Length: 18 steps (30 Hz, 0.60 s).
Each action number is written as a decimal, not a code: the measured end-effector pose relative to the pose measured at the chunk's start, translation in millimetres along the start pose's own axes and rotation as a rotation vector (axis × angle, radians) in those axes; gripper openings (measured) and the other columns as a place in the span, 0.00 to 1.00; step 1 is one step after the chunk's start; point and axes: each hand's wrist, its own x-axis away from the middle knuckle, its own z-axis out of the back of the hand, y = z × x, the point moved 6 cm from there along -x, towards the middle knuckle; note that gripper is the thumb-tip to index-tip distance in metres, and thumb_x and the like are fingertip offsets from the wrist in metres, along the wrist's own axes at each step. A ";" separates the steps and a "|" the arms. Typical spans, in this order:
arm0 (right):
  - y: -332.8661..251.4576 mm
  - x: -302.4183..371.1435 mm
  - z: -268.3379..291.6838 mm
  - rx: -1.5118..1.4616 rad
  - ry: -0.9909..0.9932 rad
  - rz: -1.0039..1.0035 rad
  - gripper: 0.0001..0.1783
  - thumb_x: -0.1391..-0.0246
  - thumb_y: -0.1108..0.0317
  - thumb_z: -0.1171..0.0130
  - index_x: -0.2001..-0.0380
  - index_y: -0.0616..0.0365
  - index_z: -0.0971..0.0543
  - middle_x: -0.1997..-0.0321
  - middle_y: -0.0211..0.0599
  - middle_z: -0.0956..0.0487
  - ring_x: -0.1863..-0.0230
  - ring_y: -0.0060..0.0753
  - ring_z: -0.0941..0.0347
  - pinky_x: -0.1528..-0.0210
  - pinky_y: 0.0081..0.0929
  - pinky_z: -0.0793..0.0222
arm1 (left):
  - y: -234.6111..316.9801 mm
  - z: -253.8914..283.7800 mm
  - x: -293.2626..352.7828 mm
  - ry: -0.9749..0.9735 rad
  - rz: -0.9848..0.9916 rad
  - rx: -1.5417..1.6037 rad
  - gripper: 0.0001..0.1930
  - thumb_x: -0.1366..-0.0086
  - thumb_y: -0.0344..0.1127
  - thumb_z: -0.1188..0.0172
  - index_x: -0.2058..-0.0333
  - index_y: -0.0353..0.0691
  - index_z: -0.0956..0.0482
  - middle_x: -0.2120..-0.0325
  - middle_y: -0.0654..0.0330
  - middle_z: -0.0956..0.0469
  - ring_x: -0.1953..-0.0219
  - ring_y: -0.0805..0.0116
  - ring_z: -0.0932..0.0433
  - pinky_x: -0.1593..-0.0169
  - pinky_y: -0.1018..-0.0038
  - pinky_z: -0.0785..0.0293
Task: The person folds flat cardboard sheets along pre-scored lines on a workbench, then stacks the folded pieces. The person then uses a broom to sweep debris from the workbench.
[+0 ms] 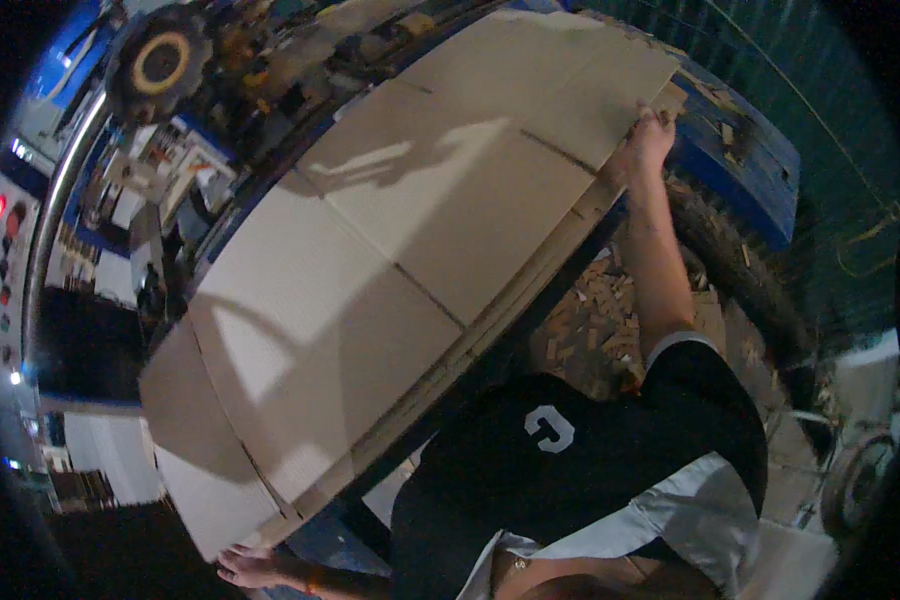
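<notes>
A long brown cardboard box blank (pixel 400 270), creased and slotted, lies flat and slanting across the middle of the view. Layered edges below its near side suggest further cardboard under it. My right hand (pixel 650 140) is closed on the blank's edge near its far right corner, fingers curled round it. At the near left corner, my left hand (pixel 245 567) grips the edge with bent fingers; part of that hand is dim. Shadows fall over the cardboard's surface.
Machinery with a dark round wheel (pixel 160 63) stands along the far left side. A control panel (pixel 2 270) with a red light is at the left rim. Cardboard scraps (pixel 595 320) litter the floor below my right arm. A blue bench (pixel 745 150) stands at the right.
</notes>
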 end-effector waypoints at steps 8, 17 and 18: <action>-150.3 50.3 -34.3 0.050 -0.653 0.156 0.22 0.49 0.72 0.48 0.49 0.63 0.34 0.53 0.36 0.28 0.54 0.28 0.32 0.50 0.24 0.39 | -37.2 -17.3 -20.4 -0.391 0.353 0.063 0.18 0.38 0.37 0.51 0.55 0.30 0.30 0.58 0.53 0.26 0.55 0.62 0.28 0.46 0.65 0.36; -164.0 262.5 -14.3 0.418 -1.389 0.836 0.13 0.54 0.71 0.43 0.62 0.52 0.21 0.55 0.35 0.24 0.52 0.39 0.29 0.51 0.42 0.34 | 24.0 -102.8 144.7 -0.960 -0.686 -0.511 0.15 0.47 0.24 0.44 0.58 0.38 0.23 0.53 0.51 0.27 0.51 0.59 0.29 0.47 0.66 0.36; -157.7 269.3 -18.8 0.453 -1.481 0.861 0.13 0.55 0.71 0.43 0.62 0.51 0.21 0.54 0.34 0.24 0.51 0.39 0.29 0.50 0.42 0.35 | 13.5 -114.3 157.7 -1.112 -0.559 -0.602 0.19 0.48 0.25 0.45 0.55 0.42 0.24 0.49 0.50 0.31 0.44 0.54 0.35 0.43 0.63 0.40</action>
